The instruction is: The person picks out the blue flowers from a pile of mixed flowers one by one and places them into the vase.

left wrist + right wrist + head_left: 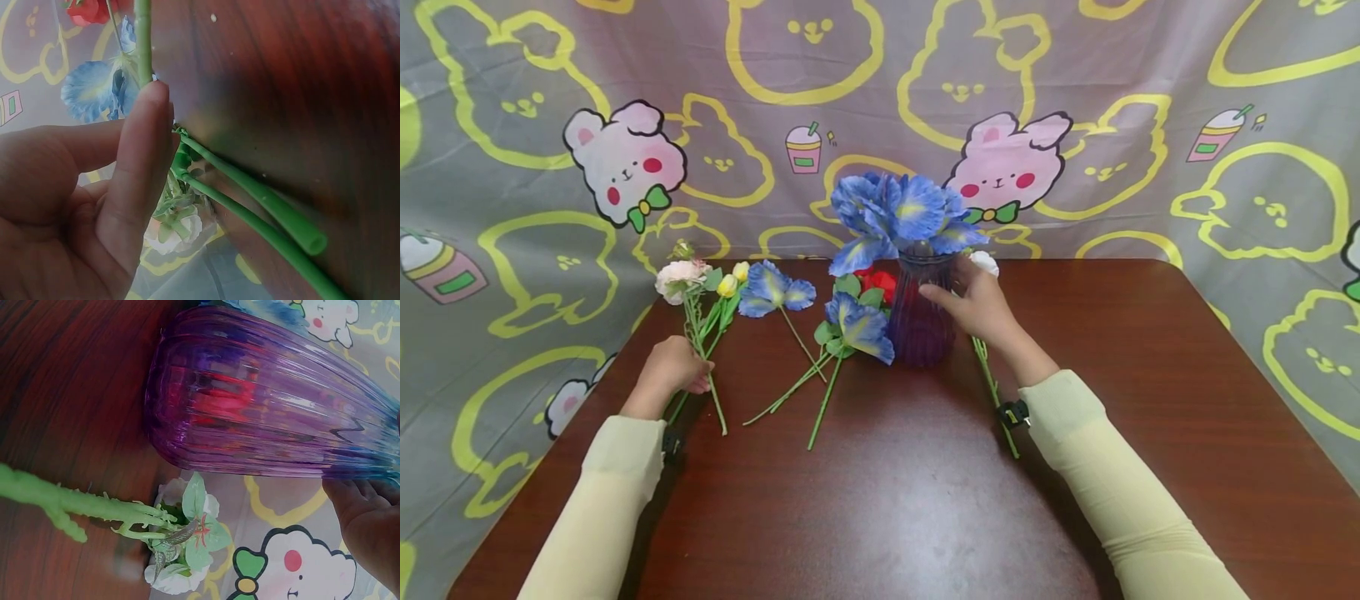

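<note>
A purple ribbed glass vase (pixel 922 321) stands on the table with large blue irises (pixel 898 208) at its mouth. My right hand (pixel 981 304) holds the vase by its upper side, thumb in front; its other fingers are partly hidden. At the left, my left hand (pixel 673 367) pinches the light green stem (pixel 143 40) of a pale pink flower (pixel 681 282). Thicker green stems (pixel 253 222) lie beside those fingers, leading to yellow tulips (pixel 730 283).
Between the hands lie a blue iris (pixel 775 292), another blue iris (pixel 861 325) and a red flower (pixel 880 285). White flowers (pixel 181 575) lie right of the vase, their stem toward the front. A patterned curtain (pixel 865 92) hangs behind the brown table (pixel 850 517).
</note>
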Demonstrator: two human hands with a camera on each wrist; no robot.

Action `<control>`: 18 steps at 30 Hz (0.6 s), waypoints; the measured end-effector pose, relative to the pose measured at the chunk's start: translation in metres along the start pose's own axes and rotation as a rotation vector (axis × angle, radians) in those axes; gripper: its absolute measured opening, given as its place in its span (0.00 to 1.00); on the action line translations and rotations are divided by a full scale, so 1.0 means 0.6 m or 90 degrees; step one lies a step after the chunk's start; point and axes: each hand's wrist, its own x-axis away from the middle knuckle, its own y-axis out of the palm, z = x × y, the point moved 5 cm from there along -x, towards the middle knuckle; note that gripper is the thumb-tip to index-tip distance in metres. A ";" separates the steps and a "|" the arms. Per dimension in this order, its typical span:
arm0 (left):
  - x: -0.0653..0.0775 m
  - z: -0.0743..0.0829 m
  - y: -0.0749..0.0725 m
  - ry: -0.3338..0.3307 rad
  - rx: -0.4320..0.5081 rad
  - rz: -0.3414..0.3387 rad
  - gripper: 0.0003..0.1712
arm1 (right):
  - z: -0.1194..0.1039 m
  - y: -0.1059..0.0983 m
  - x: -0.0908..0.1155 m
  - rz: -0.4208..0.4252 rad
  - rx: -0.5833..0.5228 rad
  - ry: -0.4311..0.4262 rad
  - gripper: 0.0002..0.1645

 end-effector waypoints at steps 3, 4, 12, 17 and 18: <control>-0.002 -0.002 0.002 0.000 0.005 -0.004 0.11 | -0.001 0.000 0.000 0.001 0.001 -0.001 0.33; -0.003 -0.002 0.002 -0.001 0.004 -0.005 0.11 | 0.000 0.000 0.000 0.001 0.003 0.000 0.33; -0.005 -0.006 0.001 -0.027 -0.006 -0.009 0.11 | 0.018 0.001 -0.006 0.004 0.000 -0.006 0.33; -0.003 -0.003 0.001 -0.026 -0.007 -0.008 0.11 | 0.013 0.001 -0.004 -0.001 -0.003 0.009 0.34; -0.003 -0.002 0.001 -0.024 -0.008 -0.006 0.11 | 0.005 0.001 -0.002 -0.003 -0.001 0.012 0.34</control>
